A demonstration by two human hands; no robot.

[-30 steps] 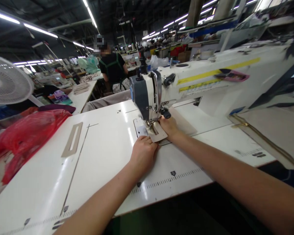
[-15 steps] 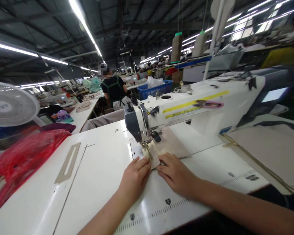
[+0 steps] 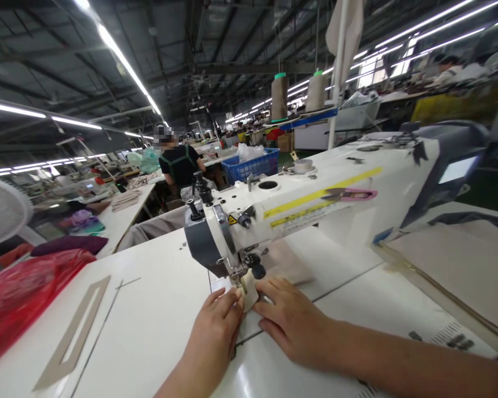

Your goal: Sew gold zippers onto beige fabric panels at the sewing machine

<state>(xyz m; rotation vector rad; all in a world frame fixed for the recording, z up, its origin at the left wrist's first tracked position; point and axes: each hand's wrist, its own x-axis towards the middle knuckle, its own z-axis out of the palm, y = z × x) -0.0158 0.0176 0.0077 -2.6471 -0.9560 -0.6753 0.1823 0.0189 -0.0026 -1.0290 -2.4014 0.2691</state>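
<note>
The left hand and the right hand lie on either side of a small piece of beige fabric, which sits under the presser foot of an industrial sewing machine. Left grip: fingers flat and slightly curled over the fabric's left side, pressing down, with no pinch visible. Right grip: spread wide, with the fingertips bearing on the fabric's right side, also without a visible pinch.

Handling: the fabric appears light and pliable, though its exact stiffness cannot be determined from view. It is likely to slide on the smooth surface. The preferred hold is flat pressure at both sides of the foot, with the fingers kept clear of the needle area. A larger beige fabric panel lies behind the foot. Whether it joins the small piece cannot be confirmed, as the machine head hides the area between them.

The white tabletop carries a long slotted beige template to the left and a red plastic bag at its far-left edge. Pink-handled thread snips rest on the machine arm. Farther off stand a blue plastic basket, two thread cones, and a co-worker in a black top.
</note>
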